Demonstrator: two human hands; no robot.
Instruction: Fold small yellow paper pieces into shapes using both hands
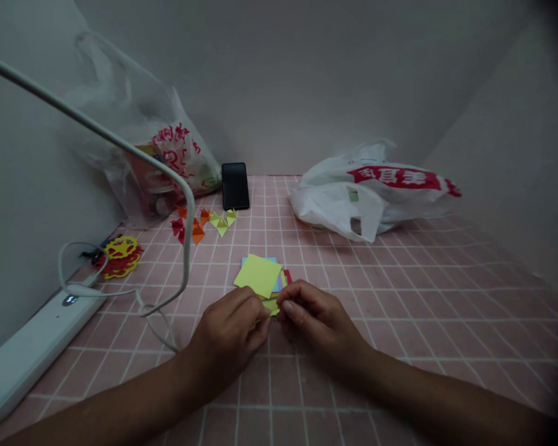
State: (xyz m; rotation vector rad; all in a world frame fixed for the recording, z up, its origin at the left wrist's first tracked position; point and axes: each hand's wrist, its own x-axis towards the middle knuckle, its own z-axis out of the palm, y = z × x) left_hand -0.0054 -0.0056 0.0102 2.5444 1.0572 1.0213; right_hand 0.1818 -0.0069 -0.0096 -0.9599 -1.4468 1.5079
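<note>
Between my two hands is a small folded piece of yellow-green paper (pixel 271 306), partly hidden by the fingers. My left hand (pixel 230 328) is closed in a pinch on its left side. From the right, my right hand (pixel 318 325) pinches the other side, thumb and forefinger together. Just beyond the fingers lies a stack of coloured paper squares (pixel 279 282), with a yellow-green paper square (pixel 259 275) turned askew on top.
Folded paper pieces in red, orange (pixel 198 231) and yellow (pixel 221 223) lie near a black phone (pixel 235 186). Plastic bags stand at back left (pixel 181 148) and right (pixel 335 201). A white cable (pixel 187 248) loops above a power strip (pixel 41 337). Yellow and red cutouts (pixel 121 251) lie left.
</note>
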